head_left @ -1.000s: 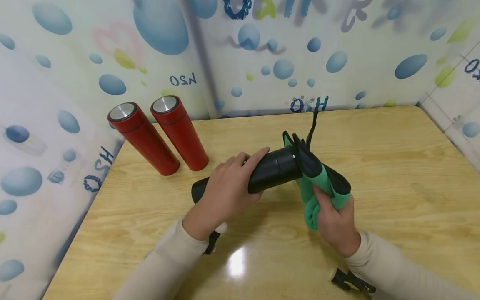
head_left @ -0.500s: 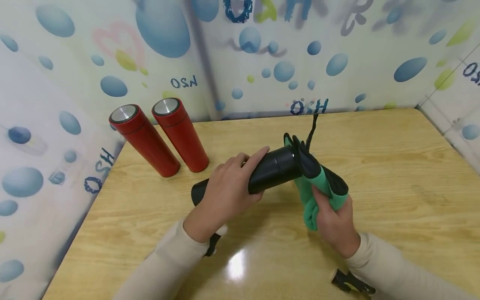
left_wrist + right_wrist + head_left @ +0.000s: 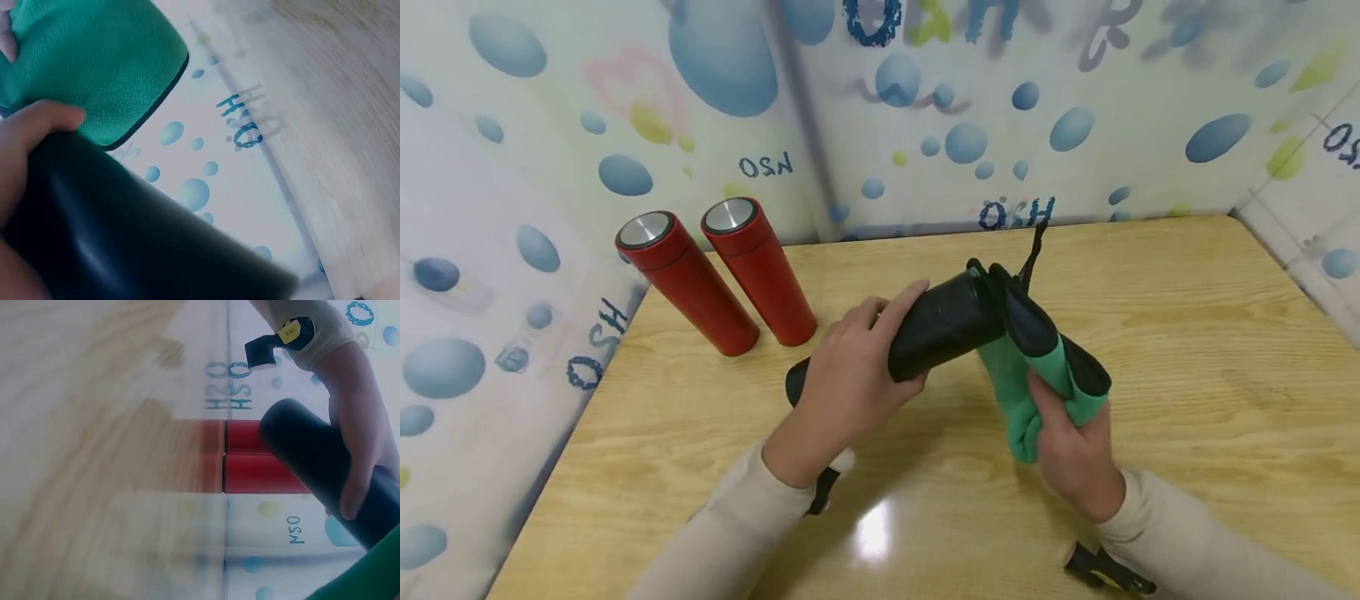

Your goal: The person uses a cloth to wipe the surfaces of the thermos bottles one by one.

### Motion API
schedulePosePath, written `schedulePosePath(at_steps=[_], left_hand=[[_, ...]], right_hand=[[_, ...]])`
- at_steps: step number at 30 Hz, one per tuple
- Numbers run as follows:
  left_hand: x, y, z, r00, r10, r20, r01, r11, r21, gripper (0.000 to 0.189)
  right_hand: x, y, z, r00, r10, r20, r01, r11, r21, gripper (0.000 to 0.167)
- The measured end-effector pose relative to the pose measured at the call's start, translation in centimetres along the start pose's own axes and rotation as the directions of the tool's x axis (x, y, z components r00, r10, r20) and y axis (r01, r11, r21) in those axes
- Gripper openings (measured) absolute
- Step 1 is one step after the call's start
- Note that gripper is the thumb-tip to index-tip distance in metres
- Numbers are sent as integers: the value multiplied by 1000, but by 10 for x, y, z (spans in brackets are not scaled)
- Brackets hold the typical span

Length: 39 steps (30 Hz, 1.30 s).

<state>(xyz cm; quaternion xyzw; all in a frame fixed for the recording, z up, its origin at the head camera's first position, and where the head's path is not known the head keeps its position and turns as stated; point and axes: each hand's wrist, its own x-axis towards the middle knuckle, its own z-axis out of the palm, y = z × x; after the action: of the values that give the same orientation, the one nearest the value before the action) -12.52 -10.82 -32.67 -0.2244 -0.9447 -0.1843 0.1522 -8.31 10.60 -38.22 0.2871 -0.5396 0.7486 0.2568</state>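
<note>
black bottle (image 3: 943, 325), dark-edged green cloth (image 3: 106, 69), silver-topped red bottles (image 3: 763, 279), yellowish wood-grained table (image 3: 1195, 375), blue-spotted white backdrop (image 3: 880, 158)

You have one wood-grained table (image 3: 1210, 350) and three bottles: two red cylindrical ones with silvery tops (image 3: 691, 287) (image 3: 762, 275) near its far left corner, plus one black cylindrical bottle (image 3: 946, 325). Count one green, black-edged cloth (image 3: 1009, 387) and two bare hands (image 3: 850, 371) (image 3: 1075, 454).

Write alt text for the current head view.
A person's left hand grips a tilted black bottle while the right hand holds a black-edged green cloth at its right end. Two silver-topped red bottles stand to the left on a wooden table, before a bubble-patterned wall.
</note>
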Motion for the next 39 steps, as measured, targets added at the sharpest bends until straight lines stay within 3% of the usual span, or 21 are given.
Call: schedulePosePath(at_steps=[4,6,8,10,12,14,17,20,22,24,26,30,34,37,39], left_hand=[[0,-4,-1,992,-33,-125,12,986,-164,94],[0,-4,-2,982,-42,-184,-11,960,-279,94],[-1,-2,-1,969,-65,-239,-43,906,-421,93],[-4,0,0,947,-105,-305,-84,832,-548,88],[-6,3,0,910,-148,-386,-153,747,-647,83],[-6,5,0,859,-174,-481,-249,680,-690,82],[-4,8,0,779,-180,-600,-396,601,-694,78],[-2,10,3,728,-155,-668,-523,503,-688,69],[-4,11,7,713,-124,-690,-579,450,-679,65],[-5,12,11,710,-80,-699,-625,384,-679,63],[-7,13,15,710,-33,-703,-652,345,-675,63],[-8,15,17,728,49,-684,-664,297,-686,61],[-9,16,19,747,92,-658,-650,309,-694,58],[-11,15,20,750,88,-655,-636,364,-680,59],[-11,14,21,748,71,-660,-626,405,-666,61]], right_hand=[[-2,-5,2,987,159,-37,-162,985,-65,49],[-2,-9,2,949,306,-75,-313,943,-116,38],[-1,-12,3,866,490,-102,-500,856,-134,26],[0,-15,4,747,657,-101,-665,738,-118,21],[1,-16,5,636,769,-66,-772,631,-80,26],[2,-16,7,555,831,-30,-832,554,-33,32],[6,-13,7,476,879,4,-879,476,42,37],[8,-11,5,411,911,44,-908,405,109,37],[8,-10,4,374,925,69,-923,364,123,39],[7,-11,3,331,940,79,-940,321,120,41],[8,-11,3,295,952,80,-953,287,102,45],[10,-12,3,251,964,89,-967,245,72,52],[9,-12,3,234,964,127,-972,227,61,53],[7,-13,2,227,962,149,-974,221,60,53],[8,-13,2,236,960,153,-971,228,65,53]])
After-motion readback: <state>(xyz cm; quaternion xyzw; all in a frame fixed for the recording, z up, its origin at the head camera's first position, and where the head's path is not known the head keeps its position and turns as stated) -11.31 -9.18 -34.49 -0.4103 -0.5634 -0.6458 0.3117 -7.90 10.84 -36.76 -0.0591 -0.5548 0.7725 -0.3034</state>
